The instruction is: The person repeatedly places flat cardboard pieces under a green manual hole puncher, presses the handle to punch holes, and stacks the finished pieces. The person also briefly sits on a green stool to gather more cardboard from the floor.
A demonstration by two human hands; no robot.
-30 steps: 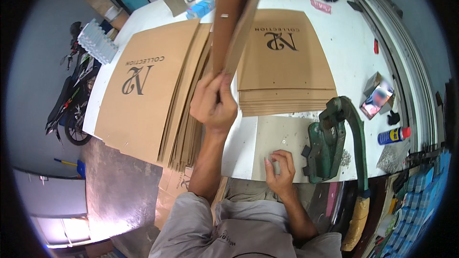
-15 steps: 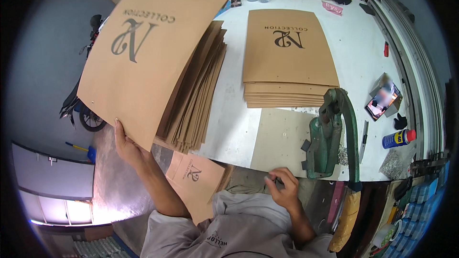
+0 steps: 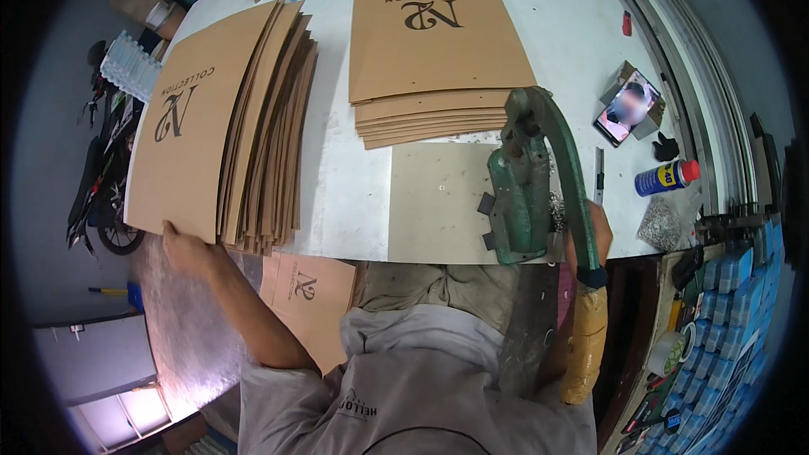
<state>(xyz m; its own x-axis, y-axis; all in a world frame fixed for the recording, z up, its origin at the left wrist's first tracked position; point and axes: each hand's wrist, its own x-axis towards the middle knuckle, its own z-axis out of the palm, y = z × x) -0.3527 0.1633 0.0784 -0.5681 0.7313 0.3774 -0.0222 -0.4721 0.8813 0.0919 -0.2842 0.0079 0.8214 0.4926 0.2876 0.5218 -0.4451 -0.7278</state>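
Observation:
My left hand [image 3: 187, 253] is at the near edge of the left stack, its thumb over a brown printed cardboard sheet [image 3: 190, 143] and its other fingers under it. That sheet tops a thick, uneven stack of similar sheets. My right hand [image 3: 599, 234] is behind the lever of the green hand press [image 3: 521, 190], beside scattered small metal bits [image 3: 557, 212]. The lever hides most of its fingers. The press stands at the table's near edge, next to a grey-beige board [image 3: 438, 202]. Farther back lies a second stack of brown sheets [image 3: 438, 59], small holes along its near edge.
To the right are a propped phone [image 3: 628, 108], a cutter knife [image 3: 599, 173], a blue spray can [image 3: 666, 178] and a bag of metal bits [image 3: 666, 223]. More brown sheets [image 3: 308, 303] rest below the table edge. The yellow-wrapped lever handle [image 3: 583, 345] juts toward me.
The sheet in my left hand has come down from its raised, tilted position onto the left stack. My right hand has moved from my lap to behind the press lever. The view has shifted.

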